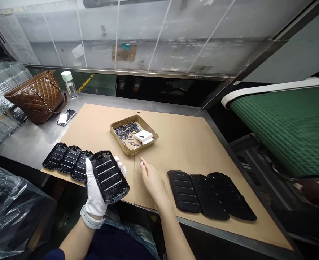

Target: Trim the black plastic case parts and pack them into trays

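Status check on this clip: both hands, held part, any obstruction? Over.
Left hand grips black panel; right hand pinches small piece, kind unclear. Open tray just beyond right hand. Nothing visibly blocking either hand.

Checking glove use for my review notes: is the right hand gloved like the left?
No, the right hand is bare, while the left hand, holding a black panel, wears a white glove.
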`<state>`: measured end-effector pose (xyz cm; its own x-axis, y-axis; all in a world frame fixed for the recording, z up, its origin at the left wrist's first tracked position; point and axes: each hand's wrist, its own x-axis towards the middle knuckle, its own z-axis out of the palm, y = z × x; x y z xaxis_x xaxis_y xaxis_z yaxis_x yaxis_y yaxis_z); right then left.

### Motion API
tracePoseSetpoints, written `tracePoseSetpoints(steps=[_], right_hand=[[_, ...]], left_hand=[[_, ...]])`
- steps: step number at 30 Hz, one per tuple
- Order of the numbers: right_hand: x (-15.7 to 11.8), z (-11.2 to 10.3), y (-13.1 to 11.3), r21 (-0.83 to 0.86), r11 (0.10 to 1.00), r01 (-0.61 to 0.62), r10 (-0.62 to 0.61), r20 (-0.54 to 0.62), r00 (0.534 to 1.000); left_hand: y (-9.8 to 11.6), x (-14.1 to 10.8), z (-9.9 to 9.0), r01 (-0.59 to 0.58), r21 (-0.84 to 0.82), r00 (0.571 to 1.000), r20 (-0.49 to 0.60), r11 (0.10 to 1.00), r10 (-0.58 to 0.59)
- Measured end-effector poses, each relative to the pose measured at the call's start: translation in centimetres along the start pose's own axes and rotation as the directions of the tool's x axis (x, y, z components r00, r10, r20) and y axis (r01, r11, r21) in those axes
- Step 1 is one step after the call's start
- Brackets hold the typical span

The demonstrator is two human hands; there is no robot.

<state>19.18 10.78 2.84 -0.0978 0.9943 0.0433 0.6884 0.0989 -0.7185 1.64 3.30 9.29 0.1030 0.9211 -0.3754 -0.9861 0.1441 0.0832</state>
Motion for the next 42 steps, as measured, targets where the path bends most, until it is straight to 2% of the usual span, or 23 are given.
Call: tracePoseSetpoints(steps=[3, 5, 7, 9, 10, 12, 13, 16, 19, 23, 27, 31, 34, 36, 39, 42], right_hand=[[-0.2, 0.6, 0.5, 0.045, 0.998, 0.042, -0.038, -0.072, 0.997], [-1.8, 0.3, -1.3, 0.202, 0.976, 0.084, -0.07, -0.075, 0.995], [-3.7, -0.1, -3.7, 0.428, 0.896, 0.115, -0.135, 0.015, 0.991], [-5.4, -0.2, -5.6, 0.601, 0.796, 0.071, -0.169, 0.108, 0.98], [-6.0, -0.1, -6.1, 0.66, 0.751, 0.038, -0.157, 0.122, 0.98], [-6.6, 0.3, -5.7, 0.739, 0.674, -0.002, -0.083, 0.077, 0.994], [-6.7, 0.5, -5.0, 0.767, 0.641, -0.002, -0.051, 0.045, 0.998], [-6.8, 1.0, -2.5, 0.82, 0.572, 0.019, -0.055, 0.016, 0.998], [-7.0, 1.0, -1.1, 0.843, 0.538, 0.012, -0.088, 0.042, 0.995], [-7.2, 0.9, -1.6, 0.871, 0.49, -0.022, -0.117, 0.091, 0.989], [-7.1, 0.7, -2.6, 0.928, 0.37, -0.052, -0.194, 0.132, 0.972], [-7.0, 0.5, -3.7, 0.964, 0.267, -0.01, -0.263, 0.083, 0.961], [-6.9, 0.7, -4.1, 0.974, 0.225, -0.002, -0.265, 0.063, 0.962], [-7.0, 1.1, -4.1, 0.971, 0.238, -0.029, -0.221, 0.083, 0.972], [-7.4, 1.8, -3.6, 0.952, 0.294, -0.091, -0.124, 0.133, 0.983], [-7.8, 2.4, -3.0, 0.922, 0.343, -0.177, -0.067, 0.212, 0.975]], left_hand=[[-0.1, 0.3, -0.4, -0.049, 0.105, 0.999, 0.004, 0.993, 0.049], [-0.6, 0.8, -1.1, -0.151, 0.322, 0.987, 0.001, 0.935, 0.159], [-1.3, 1.3, -1.9, -0.274, 0.544, 0.95, 0.022, 0.793, 0.313], [-2.0, 1.7, -2.7, -0.399, 0.728, 0.876, 0.122, 0.558, 0.466], [-2.1, 1.8, -3.0, -0.44, 0.791, 0.84, 0.194, 0.426, 0.507], [-2.0, 1.7, -3.2, -0.472, 0.868, 0.808, 0.356, 0.155, 0.47], [-1.7, 1.5, -3.2, -0.475, 0.879, 0.816, 0.421, 0.045, 0.396], [-0.3, 0.6, -2.8, -0.504, 0.855, 0.837, 0.519, -0.125, 0.173], [0.8, -0.2, -2.4, -0.548, 0.796, 0.799, 0.589, -0.257, 0.124], [1.0, -1.1, -1.4, -0.577, 0.726, 0.765, 0.641, -0.374, 0.063], [1.0, -2.2, -0.1, -0.607, 0.641, 0.744, 0.667, -0.47, -0.051], [1.0, -3.1, 0.6, -0.605, 0.54, 0.71, 0.699, -0.585, -0.089], [1.1, -3.5, 0.6, -0.598, 0.492, 0.693, 0.714, -0.633, -0.1], [1.0, -3.7, 0.6, -0.582, 0.493, 0.698, 0.711, -0.647, -0.087], [1.0, -4.0, 0.9, -0.538, 0.539, 0.74, 0.67, -0.647, -0.057], [0.9, -4.2, 1.2, -0.492, 0.585, 0.781, 0.624, -0.645, -0.029]])
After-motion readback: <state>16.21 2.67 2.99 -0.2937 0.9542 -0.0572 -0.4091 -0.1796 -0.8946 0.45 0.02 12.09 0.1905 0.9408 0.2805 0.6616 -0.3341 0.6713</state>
